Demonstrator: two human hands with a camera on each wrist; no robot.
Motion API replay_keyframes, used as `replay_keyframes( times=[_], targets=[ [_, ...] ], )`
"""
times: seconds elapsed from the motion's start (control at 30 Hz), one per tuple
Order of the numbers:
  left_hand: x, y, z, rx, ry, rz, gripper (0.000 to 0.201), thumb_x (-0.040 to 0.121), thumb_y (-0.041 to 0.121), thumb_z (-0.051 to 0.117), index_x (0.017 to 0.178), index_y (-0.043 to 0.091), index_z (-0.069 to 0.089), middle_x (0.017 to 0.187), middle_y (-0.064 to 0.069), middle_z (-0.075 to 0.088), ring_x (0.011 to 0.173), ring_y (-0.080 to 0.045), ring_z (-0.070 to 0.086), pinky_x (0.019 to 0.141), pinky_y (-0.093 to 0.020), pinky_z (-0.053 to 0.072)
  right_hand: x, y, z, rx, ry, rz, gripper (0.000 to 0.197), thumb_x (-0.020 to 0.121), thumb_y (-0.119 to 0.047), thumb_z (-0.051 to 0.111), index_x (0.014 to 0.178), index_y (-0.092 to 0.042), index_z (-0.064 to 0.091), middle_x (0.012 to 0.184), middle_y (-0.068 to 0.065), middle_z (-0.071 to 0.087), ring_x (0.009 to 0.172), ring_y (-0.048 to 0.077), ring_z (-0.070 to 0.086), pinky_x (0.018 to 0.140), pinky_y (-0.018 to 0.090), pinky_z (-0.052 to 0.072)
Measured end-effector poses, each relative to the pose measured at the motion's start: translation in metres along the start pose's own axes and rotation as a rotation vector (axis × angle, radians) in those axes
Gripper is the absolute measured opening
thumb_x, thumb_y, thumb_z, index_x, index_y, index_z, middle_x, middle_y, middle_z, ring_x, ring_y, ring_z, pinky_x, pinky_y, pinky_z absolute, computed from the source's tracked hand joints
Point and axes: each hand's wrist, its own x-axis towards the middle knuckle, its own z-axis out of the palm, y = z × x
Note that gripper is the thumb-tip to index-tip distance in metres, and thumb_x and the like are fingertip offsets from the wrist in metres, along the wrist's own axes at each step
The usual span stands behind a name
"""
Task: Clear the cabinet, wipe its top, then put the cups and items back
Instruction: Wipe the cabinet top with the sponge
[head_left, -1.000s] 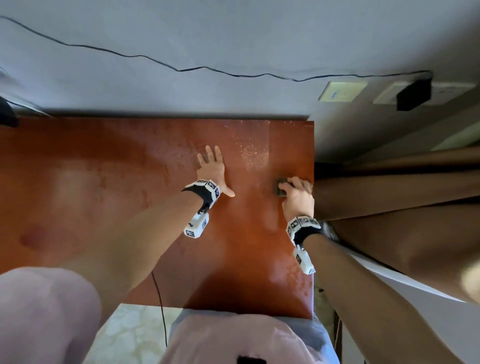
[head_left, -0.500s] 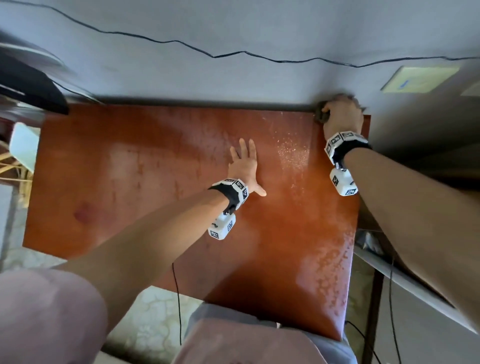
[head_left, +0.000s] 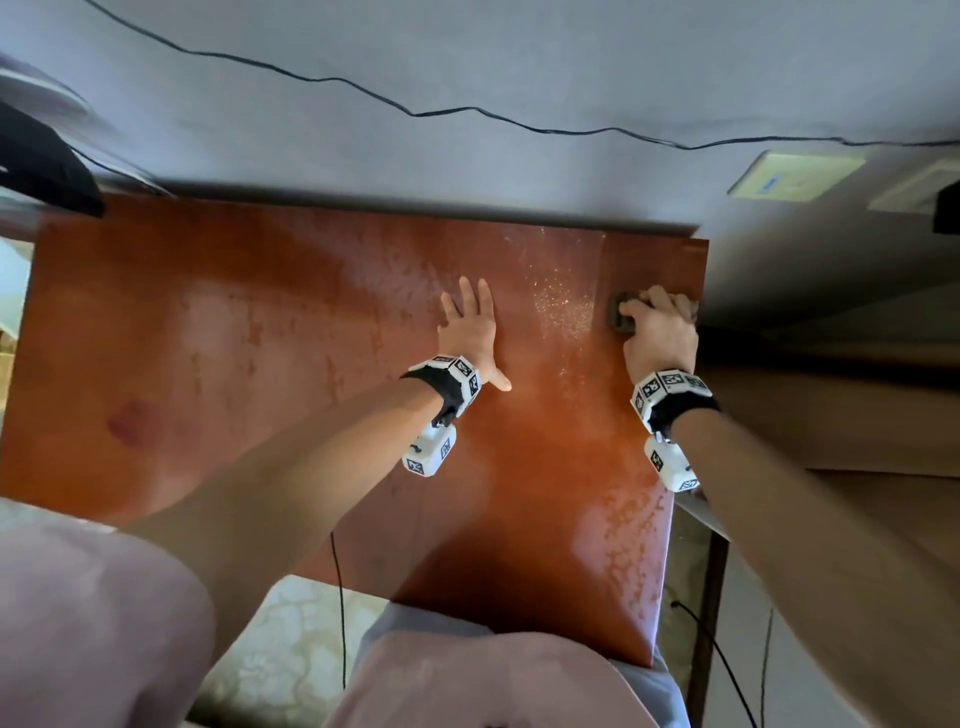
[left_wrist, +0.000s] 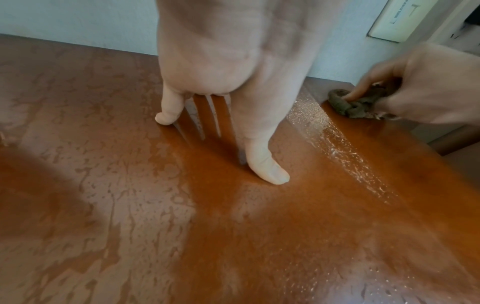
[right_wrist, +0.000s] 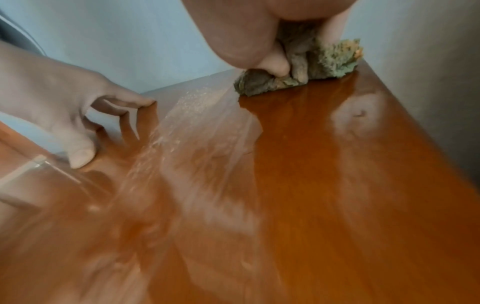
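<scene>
1. Plainly, we see the cabinet top (head_left: 249, 364), a glossy orange-brown surface, running up against a pale wall (head_left: 519, 67) at its far edge.
2. Our left hand (head_left: 467, 332) lies spread near the middle of the cabinet top, fingers straight and splayed, thumb out to the side; it holds nothing. The left wrist view shows the thumb tip and a fingertip pressing on the wood (left_wrist: 270, 174).
3. Our right hand (head_left: 660, 332) sits near the far right corner of the cabinet top, fingers curled round a crumpled grey-green cloth (head_left: 621, 317) and pressing it onto the surface.
4. From the right wrist view, the cloth (right_wrist: 324, 61) bulges out beyond the fingers and reaches almost to the right-hand edge, close to the wall.
5. Between the two hands runs a band of pale specks and streaks (head_left: 563, 306) on the wood. The strip to its right, nearest the cloth, looks smooth and shiny; the area to its left is blotchy and dull in patches.
6. A black cable (head_left: 467, 111) hangs along the wall above the cabinet, and a pale switch plate (head_left: 795, 174) sits on the wall to the upper right.
7. Both wrists wear bands with black-and-white marker cubes (head_left: 457, 374).
</scene>
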Motion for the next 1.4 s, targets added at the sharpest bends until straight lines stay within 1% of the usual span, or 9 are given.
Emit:
replay_keyframes(
  times=[0.13,0.3,0.47,0.6,0.73,1.0,1.17,1.27,1.4],
  targets=[
    [0.000,-0.001,0.002,-0.012,0.007,0.005,0.166,0.053,0.047,0.099,0.158,0.012,-0.024,0.166,-0.015,-0.028,0.154,-0.046,-0.011,0.121,-0.059,0.029,0.045,-0.016,-0.003,0.008,0.031,-0.038,0.041,0.080,0.013,0.058,0.111,-0.010,0.074,0.121,0.010,0.059,0.116,0.041,0.047,0.078,0.046,0.053],
    [0.001,-0.001,0.003,-0.016,0.014,-0.005,0.166,0.052,0.047,0.100,0.159,0.013,-0.023,0.166,-0.015,-0.027,0.154,-0.045,-0.011,0.120,-0.059,0.030,0.108,-0.036,-0.011,-0.004,0.027,-0.028,0.030,0.086,0.006,0.061,0.110,-0.008,0.074,0.128,0.016,0.058,0.123,0.045,0.046,0.088,0.051,0.050],
    [0.001,-0.002,0.004,-0.014,0.019,-0.010,0.166,0.052,0.046,0.100,0.159,0.014,-0.023,0.167,-0.013,-0.027,0.154,-0.044,-0.011,0.120,-0.058,0.032,0.103,-0.034,-0.008,0.017,0.029,-0.008,0.037,0.086,0.009,0.060,0.115,-0.011,0.073,0.132,0.016,0.057,0.124,0.044,0.046,0.092,0.052,0.049],
    [0.001,-0.003,0.002,-0.001,0.011,-0.019,0.167,0.051,0.048,0.100,0.159,0.014,-0.024,0.166,-0.014,-0.028,0.154,-0.045,-0.010,0.119,-0.058,0.032,0.067,-0.020,-0.008,0.031,0.015,0.023,0.044,0.084,0.011,0.060,0.119,-0.012,0.072,0.129,0.012,0.055,0.121,0.041,0.046,0.088,0.050,0.053],
    [0.000,-0.003,0.000,-0.001,-0.003,-0.010,0.168,0.051,0.047,0.100,0.158,0.013,-0.024,0.166,-0.015,-0.028,0.154,-0.046,-0.010,0.119,-0.059,0.033,0.000,-0.004,-0.001,0.012,-0.014,0.072,0.052,0.078,0.015,0.056,0.120,-0.013,0.071,0.127,0.011,0.054,0.121,0.042,0.044,0.081,0.050,0.055],
    [-0.007,-0.006,0.004,-0.064,0.014,0.009,0.162,0.057,0.042,0.100,0.159,0.015,-0.023,0.166,-0.011,-0.030,0.154,-0.044,-0.016,0.121,-0.060,0.027,-0.133,0.015,0.039,0.021,0.051,0.108,0.049,0.068,0.015,0.060,0.105,-0.013,0.076,0.118,0.010,0.061,0.114,0.043,0.049,0.069,0.050,0.058],
    [-0.015,-0.015,0.002,0.030,0.020,0.069,0.158,0.059,0.059,0.094,0.161,0.013,-0.019,0.168,-0.014,-0.021,0.155,-0.047,-0.006,0.121,-0.055,0.030,-0.209,0.008,0.056,-0.002,-0.065,0.037,0.046,0.071,0.009,0.061,0.106,-0.017,0.075,0.122,0.006,0.061,0.115,0.042,0.047,0.069,0.050,0.059],
    [-0.015,-0.016,-0.002,0.091,0.012,0.087,0.161,0.057,0.067,0.090,0.160,0.012,-0.019,0.169,-0.016,-0.019,0.154,-0.049,-0.002,0.119,-0.055,0.034,-0.234,-0.001,0.064,-0.013,-0.170,0.009,0.039,0.078,0.002,0.066,0.108,-0.022,0.074,0.126,0.001,0.058,0.119,0.036,0.043,0.066,0.047,0.060],
    [-0.013,-0.016,0.002,0.107,0.044,0.098,0.160,0.057,0.070,0.088,0.160,0.012,-0.019,0.169,-0.017,-0.018,0.154,-0.048,-0.002,0.119,-0.053,0.035,-0.230,-0.002,0.068,-0.007,-0.158,-0.022,0.038,0.075,0.005,0.067,0.104,-0.018,0.075,0.123,0.003,0.060,0.117,0.035,0.043,0.062,0.048,0.060]
  ],
)
